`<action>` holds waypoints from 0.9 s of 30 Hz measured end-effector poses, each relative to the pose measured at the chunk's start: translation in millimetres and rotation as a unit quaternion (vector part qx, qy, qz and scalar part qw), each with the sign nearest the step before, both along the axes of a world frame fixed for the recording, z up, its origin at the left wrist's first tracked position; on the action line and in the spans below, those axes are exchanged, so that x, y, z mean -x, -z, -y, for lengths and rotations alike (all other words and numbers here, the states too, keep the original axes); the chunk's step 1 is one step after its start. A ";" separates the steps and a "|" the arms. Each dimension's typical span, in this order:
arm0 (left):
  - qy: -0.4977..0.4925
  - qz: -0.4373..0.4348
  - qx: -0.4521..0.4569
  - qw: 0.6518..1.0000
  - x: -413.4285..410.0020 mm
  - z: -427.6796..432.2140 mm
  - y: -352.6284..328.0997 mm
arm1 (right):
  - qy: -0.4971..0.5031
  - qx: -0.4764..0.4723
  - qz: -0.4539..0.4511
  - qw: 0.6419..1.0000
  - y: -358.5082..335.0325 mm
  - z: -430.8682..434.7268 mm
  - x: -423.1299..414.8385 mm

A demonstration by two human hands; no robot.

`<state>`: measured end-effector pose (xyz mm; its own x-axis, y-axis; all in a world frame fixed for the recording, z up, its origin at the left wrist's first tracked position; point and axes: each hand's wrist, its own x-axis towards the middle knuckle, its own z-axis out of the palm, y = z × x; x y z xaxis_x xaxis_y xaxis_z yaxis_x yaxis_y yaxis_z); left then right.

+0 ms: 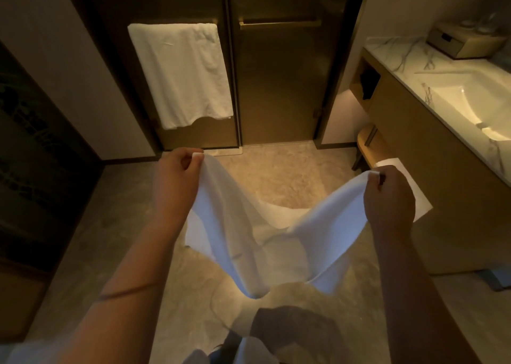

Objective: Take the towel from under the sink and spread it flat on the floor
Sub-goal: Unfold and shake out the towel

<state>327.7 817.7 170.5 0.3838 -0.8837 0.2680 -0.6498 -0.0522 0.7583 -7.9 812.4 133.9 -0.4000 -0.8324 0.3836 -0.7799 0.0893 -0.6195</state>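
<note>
A white towel (249, 233) hangs in the air between my two hands, sagging in a deep fold at the middle, above the pale marbled floor (276, 175). My left hand (177, 175) pinches one upper corner at centre left. My right hand (390, 195) pinches the other upper corner at centre right. The towel's lower edge dangles a little above the floor and does not touch it as far as I can tell. The sink (481, 106) is set in a marble counter at the right.
Another white towel (182, 73) hangs on a bar on the dark door ahead. The vanity cabinet (431, 170) stands along the right, with a tissue box (464, 43) on top and a stool (367, 145) tucked beside it. A dark wall runs along the left.
</note>
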 end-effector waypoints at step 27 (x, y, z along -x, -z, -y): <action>0.082 -0.044 -0.077 0.993 -28.0 235.0 49.9 | 0.012 -0.091 -0.051 0.994 27.6 213.8 -53.2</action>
<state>355.6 582.8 120.6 0.2476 -0.9640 0.0966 -0.5903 -0.0710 0.8040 45.3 598.5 106.4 -0.3871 -0.8827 0.2665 -0.8345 0.2124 -0.5085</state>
